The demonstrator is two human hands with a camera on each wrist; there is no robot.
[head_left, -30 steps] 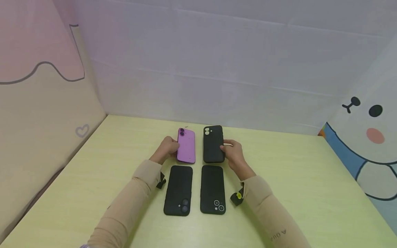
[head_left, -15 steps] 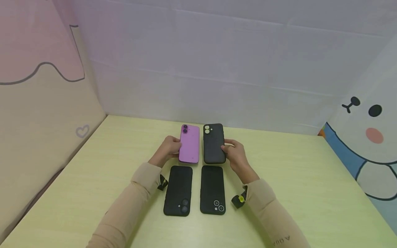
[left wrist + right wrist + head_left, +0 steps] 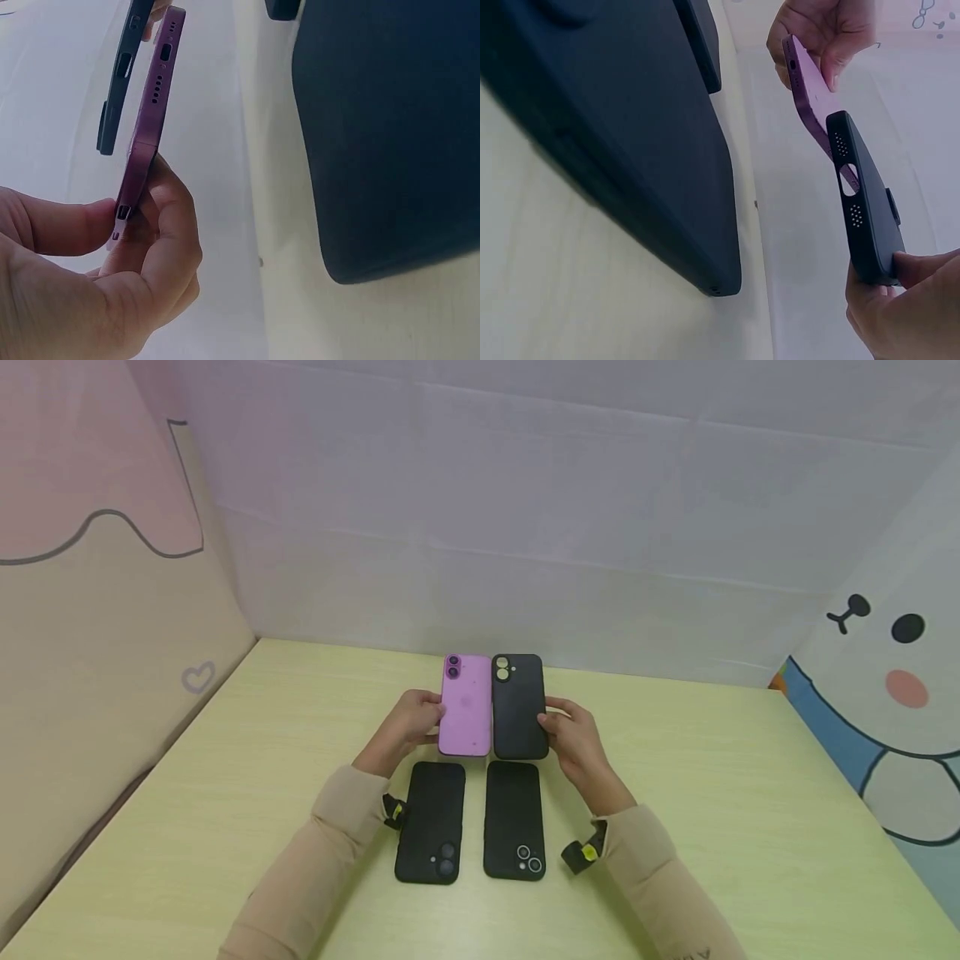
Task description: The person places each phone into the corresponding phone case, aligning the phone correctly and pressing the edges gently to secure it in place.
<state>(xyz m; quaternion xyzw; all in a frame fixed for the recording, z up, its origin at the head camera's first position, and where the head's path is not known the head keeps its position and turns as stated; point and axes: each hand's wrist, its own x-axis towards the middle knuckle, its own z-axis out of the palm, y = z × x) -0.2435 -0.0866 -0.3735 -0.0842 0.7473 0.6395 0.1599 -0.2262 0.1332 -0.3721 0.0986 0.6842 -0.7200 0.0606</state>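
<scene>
Between thumb and fingers my left hand (image 3: 408,727) pinches a pink phone (image 3: 466,706) by its left edge, back with two lenses facing up. My right hand (image 3: 576,739) grips a black phone case (image 3: 520,706) by its right edge; pale color shows through its camera holes. Phone and case are raised side by side off the table, their long edges nearly touching in the head view. In the left wrist view the pink phone (image 3: 146,112) shows its bottom port edge. The right wrist view shows the oval port cutout of the black case (image 3: 866,210).
Nearer to me on the pale yellow table (image 3: 720,827) lie two black phones or cased phones: the left one (image 3: 431,822) with dark lenses, the right one (image 3: 513,821) with ringed lenses. A white cloth wall (image 3: 480,552) stands behind.
The pink phone has risen and moved right until it is beside the black case. The case has also come up slightly. Both black items in front stayed put.
</scene>
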